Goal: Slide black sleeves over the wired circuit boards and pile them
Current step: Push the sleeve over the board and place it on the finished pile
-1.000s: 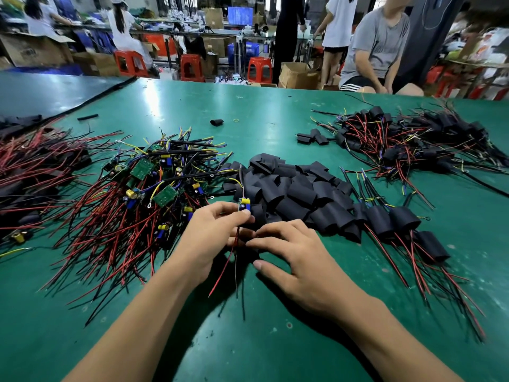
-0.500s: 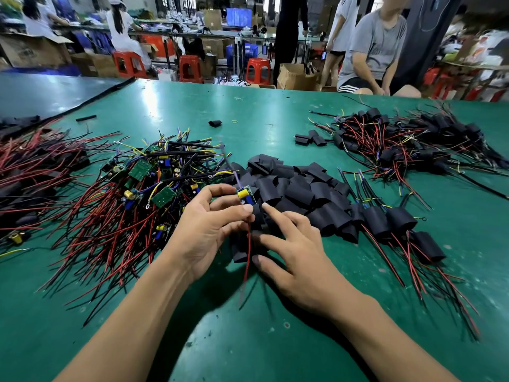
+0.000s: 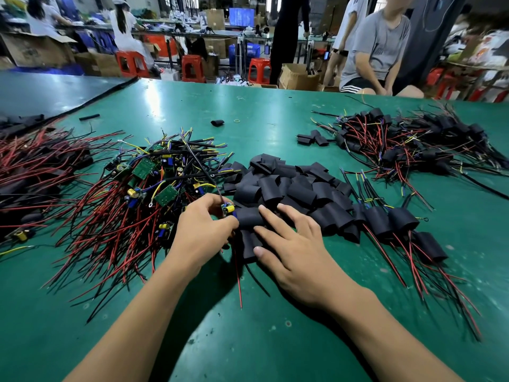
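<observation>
Two hands meet at the sleeve heap's near edge on the green table [image 3: 275, 340]. Left hand [image 3: 202, 235] pinches a board [image 3: 228, 209], its red wire trailing toward the camera. Right hand [image 3: 292, 244], fingers spread, presses a sleeve [image 3: 249, 216] just beside the board. Bare boards [image 3: 154, 183] piled left, loose sleeves [image 3: 292, 186] centre, sleeved units [image 3: 396, 221] right.

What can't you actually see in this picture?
Head view only:
- Small wired circuit board: mostly hidden inside the left hand.
- Black sleeve: its opening is covered by the right hand.
- Tangled red wire pile: cut off by the left edge.
</observation>
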Motion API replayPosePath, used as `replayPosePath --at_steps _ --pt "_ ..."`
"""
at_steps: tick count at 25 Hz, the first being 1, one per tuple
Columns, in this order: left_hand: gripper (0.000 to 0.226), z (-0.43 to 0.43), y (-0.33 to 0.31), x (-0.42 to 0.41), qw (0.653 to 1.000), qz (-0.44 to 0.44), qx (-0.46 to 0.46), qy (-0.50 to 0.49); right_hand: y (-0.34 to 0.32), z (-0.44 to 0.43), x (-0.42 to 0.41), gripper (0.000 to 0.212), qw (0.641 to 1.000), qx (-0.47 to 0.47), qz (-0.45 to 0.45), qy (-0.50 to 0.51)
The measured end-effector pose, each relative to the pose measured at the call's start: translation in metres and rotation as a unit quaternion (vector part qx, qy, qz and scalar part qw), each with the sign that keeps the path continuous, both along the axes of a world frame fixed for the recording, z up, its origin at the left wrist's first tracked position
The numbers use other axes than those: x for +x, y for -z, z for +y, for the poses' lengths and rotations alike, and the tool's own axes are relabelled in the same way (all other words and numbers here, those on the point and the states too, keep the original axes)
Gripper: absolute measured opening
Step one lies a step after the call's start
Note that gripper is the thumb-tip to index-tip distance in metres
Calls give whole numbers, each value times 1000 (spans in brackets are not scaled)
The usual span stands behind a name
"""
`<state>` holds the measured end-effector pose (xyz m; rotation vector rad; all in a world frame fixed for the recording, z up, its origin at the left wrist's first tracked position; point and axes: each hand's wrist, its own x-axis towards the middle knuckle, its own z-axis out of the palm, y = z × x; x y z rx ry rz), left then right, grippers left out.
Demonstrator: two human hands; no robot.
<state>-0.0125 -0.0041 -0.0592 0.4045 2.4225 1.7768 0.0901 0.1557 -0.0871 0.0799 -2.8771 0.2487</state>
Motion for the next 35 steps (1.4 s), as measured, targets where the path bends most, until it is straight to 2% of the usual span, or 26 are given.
replayPosePath --at_steps 3,6,10,13,16,19,21,23,28,31,35 --pt "24 1 0 1 1000 8 11 -1 -1 1 1 64 1000 -10 21 14" --pt "25 2 1 1 1000 10 22 -10 -7 3 3 50 987 -84 132 36" --pt "27 4 -1 5 997 2 77 6 -15 8 7 8 915 -273 291 60" --pt "32 4 -5 7 994 -16 105 21 -17 12 9 20 869 -389 288 98" --pt "38 6 -10 10 977 -95 181 54 -19 15 6 23 780 -578 218 101" --pt "34 8 -13 10 933 -191 294 86 -22 22 1 20 682 -704 150 128" --pt "28 9 -12 7 925 -199 311 86 -22 27 0 23 607 -776 127 114" --pt "24 9 -10 7 933 -181 299 82 -25 33 1 42 565 -811 113 101" --pt "9 10 -7 7 951 -155 260 63 -30 42 2 47 527 -842 89 73" --pt "7 11 -7 7 953 -152 257 52 -33 44 3 42 526 -843 93 53" --pt "4 11 -9 6 937 -156 311 40 -36 44 7 35 546 -828 112 49"
